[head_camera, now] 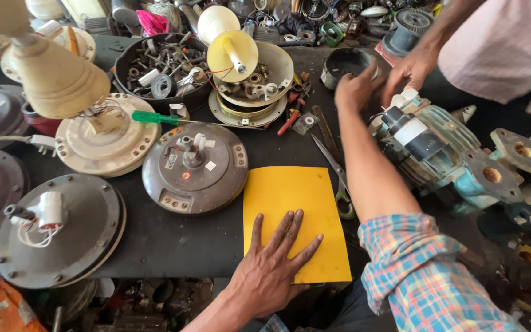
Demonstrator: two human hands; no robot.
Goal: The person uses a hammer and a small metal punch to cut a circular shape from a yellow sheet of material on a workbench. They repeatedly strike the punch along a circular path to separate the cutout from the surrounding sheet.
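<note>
Workbench [173,240]: left hand [275,261] flat on yellow sheet [290,197]; right hand [356,89] touches pump motor [437,144].

On the dark table [173,246]: round brown fan motor housings [195,167], a cream one [107,136], green-handled screwdriver [155,117], scissors [338,178], black bowl of screws [164,67], teal pump motor [456,154].

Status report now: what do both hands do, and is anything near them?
Left hand flat on yellow sheet, fingers spread. Right hand reaching at dark round cup, grip unclear. Another person's hand close beside; scissors beside the sheet.
</note>
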